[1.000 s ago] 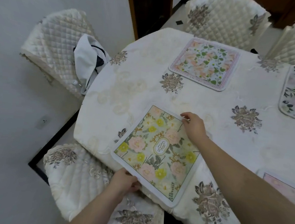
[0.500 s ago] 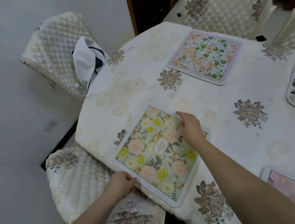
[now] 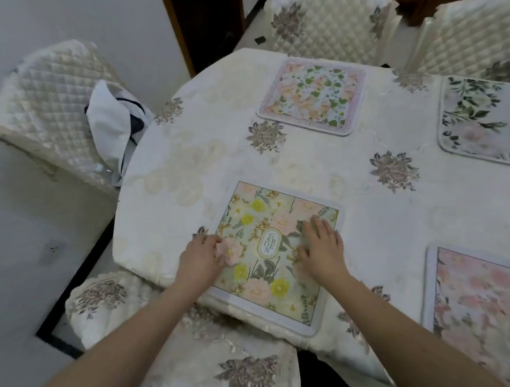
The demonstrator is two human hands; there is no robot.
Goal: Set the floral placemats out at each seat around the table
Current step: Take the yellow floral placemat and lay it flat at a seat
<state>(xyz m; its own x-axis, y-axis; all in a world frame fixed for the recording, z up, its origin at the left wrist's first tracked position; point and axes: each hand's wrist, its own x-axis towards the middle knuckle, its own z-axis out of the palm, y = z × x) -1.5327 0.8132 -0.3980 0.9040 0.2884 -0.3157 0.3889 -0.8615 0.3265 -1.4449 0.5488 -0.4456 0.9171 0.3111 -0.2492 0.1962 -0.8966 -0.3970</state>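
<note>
yellow-flowered placemat lies flat under right hand, left hand seemingly pressing too.

Tablecloth: cream woven cloth, soft sheen, raised embroidered flowers in grey-brown thread.
Yellow-flowered placemat: smooth printed surface, faint gloss, pale plain border.
Green-leaf placemat: smooth, printed, matt-looking.
Chair covers: quilted satin-like cloth, diamond stitching, glossy.
White garment: thin matt fabric, dark trim, crumpled.
Door frame: brown wood.

one head-worn view looks steeply down, close over the table edge.
</note>
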